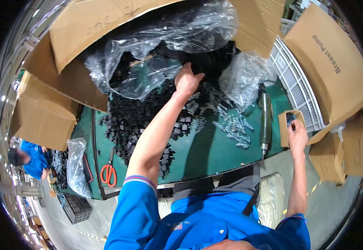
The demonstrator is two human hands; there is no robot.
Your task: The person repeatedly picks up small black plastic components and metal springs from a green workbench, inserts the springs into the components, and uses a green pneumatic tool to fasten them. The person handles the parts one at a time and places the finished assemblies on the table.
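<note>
My left hand (187,82) reaches to the far side of the table, over a heap of small black blocks (125,121), with thumb and a finger apart. It seems to hold nothing, though some fingertips are lost against the dark parts. Metal springs (236,128) lie loose to its right. On the right, my right hand (298,134) is at the rim of a small cardboard box (283,130) of small dark parts. Its fingers are drawn together, and what they pinch is hidden. An electric screwdriver (265,121) lies just left of that box, bit toward me.
Orange-handled scissors (109,171) lie at the table's near left. A large open carton (94,25) with a plastic liner (181,31) stands at the back, beside a clear bag (248,73). Right stand a grey crate (296,79) and cartons (334,62). A co-worker (34,158) is far left.
</note>
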